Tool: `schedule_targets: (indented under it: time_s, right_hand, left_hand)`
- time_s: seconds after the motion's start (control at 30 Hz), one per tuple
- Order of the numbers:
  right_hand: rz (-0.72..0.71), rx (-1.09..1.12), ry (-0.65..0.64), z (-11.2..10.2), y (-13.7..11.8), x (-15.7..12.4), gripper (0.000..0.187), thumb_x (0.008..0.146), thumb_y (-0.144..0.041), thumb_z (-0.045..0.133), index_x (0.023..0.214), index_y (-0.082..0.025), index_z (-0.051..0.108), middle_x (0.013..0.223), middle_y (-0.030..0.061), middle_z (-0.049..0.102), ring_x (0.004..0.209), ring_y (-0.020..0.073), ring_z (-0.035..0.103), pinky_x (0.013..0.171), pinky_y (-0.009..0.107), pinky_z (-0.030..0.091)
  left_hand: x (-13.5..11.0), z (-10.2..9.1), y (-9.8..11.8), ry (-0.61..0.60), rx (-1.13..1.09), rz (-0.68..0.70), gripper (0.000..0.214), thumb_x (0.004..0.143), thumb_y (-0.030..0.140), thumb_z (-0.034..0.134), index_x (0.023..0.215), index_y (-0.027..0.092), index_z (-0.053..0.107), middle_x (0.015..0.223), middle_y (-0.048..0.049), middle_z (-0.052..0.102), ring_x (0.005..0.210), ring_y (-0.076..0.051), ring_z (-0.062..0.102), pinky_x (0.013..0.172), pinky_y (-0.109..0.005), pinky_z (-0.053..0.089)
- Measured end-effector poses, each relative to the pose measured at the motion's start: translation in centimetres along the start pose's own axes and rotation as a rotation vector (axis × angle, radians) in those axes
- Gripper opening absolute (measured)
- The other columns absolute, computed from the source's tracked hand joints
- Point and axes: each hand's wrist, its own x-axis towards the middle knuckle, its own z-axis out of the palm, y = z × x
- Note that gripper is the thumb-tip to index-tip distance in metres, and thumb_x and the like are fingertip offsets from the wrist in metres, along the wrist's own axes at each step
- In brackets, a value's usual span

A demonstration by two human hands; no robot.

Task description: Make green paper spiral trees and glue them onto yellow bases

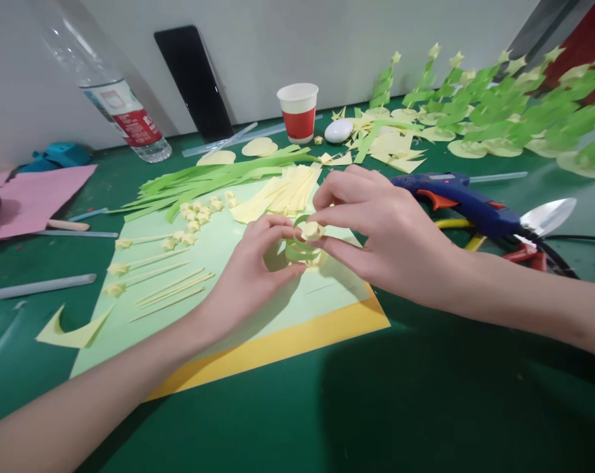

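My right hand (pixel 380 220) pinches a small pale-yellow folded paper star (pixel 312 231) between thumb and fingertips. Close against it, my left hand (pixel 258 259) has its fingers and thumb curled round a coiled green paper strip (pixel 297 251), just below the star. Pale-yellow paper shows beneath the coil, partly covered by the fingers. Both hands are over a light green sheet (pixel 248 295) that lies on an orange-yellow sheet (pixel 277 355). To the left are a pile of paper stars (pixel 196 213), several stars on thin sticks (pixel 119 268) and loose sticks (pixel 173 289).
Green strips (pixel 218 172) and pale-yellow strips (pixel 282 187) lie behind my hands. A blue glue gun (pixel 469 200), with scissors beside it, is at the right. Finished paper plants (pixel 504 105) stand back right. A paper cup (pixel 298 115), phone (pixel 194 82) and bottle (pixel 124 112) line the wall.
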Motion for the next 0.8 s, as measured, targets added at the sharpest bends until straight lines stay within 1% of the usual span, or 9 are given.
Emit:
schedule_targets:
  time_s: [0.13, 0.27, 0.4, 0.6, 0.8]
  right_hand:
    - [0.047, 0.058, -0.027, -0.02, 0.09, 0.04, 0.017, 0.079, -0.010, 0.052, 0.067, -0.009, 0.063, 0.073, 0.0062, 0.050, 0.070, 0.0152, 0.044, 0.060, 0.029, 0.036]
    - [0.083, 0.099, -0.051, -0.06, 0.22, 0.16, 0.018, 0.080, -0.011, 0.052, 0.064, -0.009, 0.061, 0.075, 0.0067, 0.051, 0.072, 0.0152, 0.046, 0.058, 0.028, 0.036]
    - [0.070, 0.096, -0.059, -0.12, 0.31, 0.28, 0.016, 0.079, -0.009, 0.051, 0.067, -0.009, 0.062, 0.075, 0.0065, 0.052, 0.072, 0.0151, 0.045, 0.059, 0.028, 0.035]
    - [0.046, 0.094, -0.077, -0.08, 0.24, 0.39, 0.017, 0.078, -0.007, 0.049, 0.068, -0.010, 0.063, 0.074, 0.0067, 0.052, 0.072, 0.0160, 0.044, 0.059, 0.028, 0.035]
    - [0.050, 0.102, -0.076, -0.16, 0.15, 0.39, 0.018, 0.078, -0.008, 0.048, 0.071, -0.010, 0.064, 0.075, 0.0066, 0.052, 0.073, 0.0166, 0.045, 0.060, 0.029, 0.036]
  left_hand:
    - [0.05, 0.02, 0.05, -0.004, 0.001, -0.025, 0.011, 0.074, 0.025, 0.058, 0.084, 0.023, 0.059, 0.109, -0.0026, 0.054, 0.101, -0.023, 0.050, 0.090, -0.039, 0.039]
    - [0.11, -0.03, 0.14, -0.005, 0.007, -0.051, 0.011, 0.073, 0.031, 0.061, 0.082, 0.024, 0.061, 0.108, -0.0013, 0.055, 0.102, -0.024, 0.050, 0.091, -0.038, 0.039]
    - [0.14, -0.09, 0.26, -0.008, -0.017, -0.056, 0.012, 0.073, 0.033, 0.062, 0.082, 0.025, 0.064, 0.109, -0.0011, 0.056, 0.104, -0.024, 0.050, 0.093, -0.039, 0.037]
    - [0.19, -0.12, 0.39, 0.006, -0.063, -0.081, 0.012, 0.072, 0.035, 0.063, 0.079, 0.025, 0.066, 0.110, -0.0020, 0.056, 0.103, -0.024, 0.051, 0.093, -0.040, 0.038]
    - [0.21, -0.09, 0.43, 0.024, -0.133, -0.069, 0.008, 0.073, 0.032, 0.062, 0.073, 0.024, 0.065, 0.108, -0.0017, 0.056, 0.101, -0.024, 0.052, 0.092, -0.042, 0.038]
